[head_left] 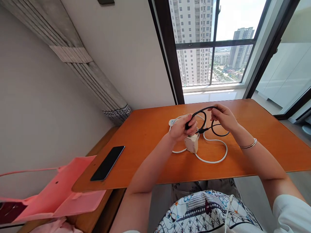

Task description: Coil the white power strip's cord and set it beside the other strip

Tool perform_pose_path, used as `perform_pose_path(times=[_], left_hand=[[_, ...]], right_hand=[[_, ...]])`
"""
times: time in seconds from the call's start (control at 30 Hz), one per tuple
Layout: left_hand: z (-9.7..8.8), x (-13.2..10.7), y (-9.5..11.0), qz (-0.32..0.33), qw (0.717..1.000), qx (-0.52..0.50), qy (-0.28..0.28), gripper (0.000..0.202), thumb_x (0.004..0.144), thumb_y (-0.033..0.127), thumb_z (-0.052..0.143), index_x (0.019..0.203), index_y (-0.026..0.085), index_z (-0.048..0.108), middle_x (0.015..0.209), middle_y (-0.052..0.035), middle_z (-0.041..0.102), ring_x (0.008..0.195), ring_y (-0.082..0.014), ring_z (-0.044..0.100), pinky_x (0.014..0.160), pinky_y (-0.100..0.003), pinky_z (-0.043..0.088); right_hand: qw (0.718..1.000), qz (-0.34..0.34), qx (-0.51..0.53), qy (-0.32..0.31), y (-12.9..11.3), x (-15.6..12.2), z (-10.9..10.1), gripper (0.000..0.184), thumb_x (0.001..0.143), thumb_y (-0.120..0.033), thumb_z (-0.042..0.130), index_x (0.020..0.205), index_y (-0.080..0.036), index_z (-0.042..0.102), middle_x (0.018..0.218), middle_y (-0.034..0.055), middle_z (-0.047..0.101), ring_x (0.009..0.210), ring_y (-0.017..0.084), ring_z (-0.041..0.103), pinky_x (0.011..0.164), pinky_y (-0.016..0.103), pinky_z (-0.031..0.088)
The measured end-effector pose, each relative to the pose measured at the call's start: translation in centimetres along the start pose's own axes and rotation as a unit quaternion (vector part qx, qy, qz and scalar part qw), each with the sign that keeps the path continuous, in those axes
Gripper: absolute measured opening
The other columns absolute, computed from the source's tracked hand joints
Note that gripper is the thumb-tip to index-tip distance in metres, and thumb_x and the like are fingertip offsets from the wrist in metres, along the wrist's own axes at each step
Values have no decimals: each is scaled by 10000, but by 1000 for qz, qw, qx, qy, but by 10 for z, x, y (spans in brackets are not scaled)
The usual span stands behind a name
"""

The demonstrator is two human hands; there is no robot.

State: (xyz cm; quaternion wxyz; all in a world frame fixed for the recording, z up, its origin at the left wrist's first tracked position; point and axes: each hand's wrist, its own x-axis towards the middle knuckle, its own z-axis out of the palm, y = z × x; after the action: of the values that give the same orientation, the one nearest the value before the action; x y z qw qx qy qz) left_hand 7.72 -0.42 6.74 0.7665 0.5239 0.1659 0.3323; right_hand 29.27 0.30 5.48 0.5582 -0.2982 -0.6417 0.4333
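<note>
My left hand [182,128] is closed around one end of a black cable [220,133], just above a small white cube-shaped power block [191,143] on the orange wooden table [150,139]. My right hand [224,117] pinches the same black cable higher up, where it arches between both hands and loops down toward the table. A white cord [213,159] runs from the block in loose curves across the tabletop, with a white plug [172,122] lying behind my left hand.
A black phone [108,162] lies face up near the table's left front corner. A pink bag [62,191] sits on a lower surface to the left. A large window [211,48] and a grey curtain [97,81] stand behind the table.
</note>
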Motion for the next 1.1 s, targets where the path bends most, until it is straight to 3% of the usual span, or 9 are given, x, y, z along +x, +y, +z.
perform_pose_path(times=[0.13,0.27,0.4,0.5,0.6,0.73,0.87,1.0,1.1], left_hand=[[4,-1,-3,-8,999,-35,-20,558,983,502,467,543,199,303,390,24,386,333,-70,256,390,-214,284],[5,-2,-2,68,992,-90,62,602,963,533,501,552,188,230,761,-76,710,405,-62,435,394,-215,361],[6,-6,3,124,981,-112,94,590,921,502,598,563,174,263,1296,-91,681,888,-183,719,522,-216,543],[9,-10,5,151,978,-110,92,545,903,507,626,588,172,332,1498,-37,542,1237,-287,633,560,-228,604],[10,-10,5,164,975,-93,116,519,885,535,642,617,171,386,1592,14,427,1397,-331,499,559,-222,625],[6,-6,2,183,971,-48,144,531,844,561,685,634,170,394,1621,37,381,1470,-347,396,679,-259,660],[3,-1,-4,200,969,-24,145,542,798,567,734,641,169,401,1626,14,380,1496,-352,348,857,-337,647],[5,2,-8,192,972,-22,134,538,805,567,728,644,167,406,1615,-19,402,1474,-346,389,975,-392,594],[6,1,-8,160,980,-26,120,541,798,575,730,634,164,418,1514,-61,531,1328,-321,570,910,-350,604]], right_hand=[[997,69,21,-14,22,-1,20,387,901,-560,591,1081,-218,585,660,-73,486,529,77,471,513,220,426],[971,147,-65,-176,45,-22,36,372,941,-407,551,1243,-197,494,775,-20,625,679,133,606,639,272,504],[877,138,-358,-289,42,-48,45,376,962,-245,461,1318,-127,468,996,122,728,822,217,687,710,324,503],[786,99,-551,-261,30,-61,46,462,967,-246,476,1399,-90,428,1080,178,737,901,283,725,687,323,472],[744,69,-632,-207,22,-70,39,478,975,-247,507,1427,-114,429,1045,146,755,864,265,740,628,292,438],[748,-101,-637,-155,15,-80,24,305,1008,-277,487,1270,-151,579,1003,119,748,787,197,713,624,276,408],[743,-271,-593,-151,0,-82,26,287,1050,-292,411,1139,-176,657,754,33,687,617,125,608,592,271,340],[731,-309,-571,-210,-20,-70,39,308,1050,-282,405,1041,-162,689,690,17,633,573,112,532,556,283,277],[747,-298,-546,-235,-33,-57,44,365,1057,-314,364,1039,-184,705,729,30,637,618,125,542,562,275,301]])
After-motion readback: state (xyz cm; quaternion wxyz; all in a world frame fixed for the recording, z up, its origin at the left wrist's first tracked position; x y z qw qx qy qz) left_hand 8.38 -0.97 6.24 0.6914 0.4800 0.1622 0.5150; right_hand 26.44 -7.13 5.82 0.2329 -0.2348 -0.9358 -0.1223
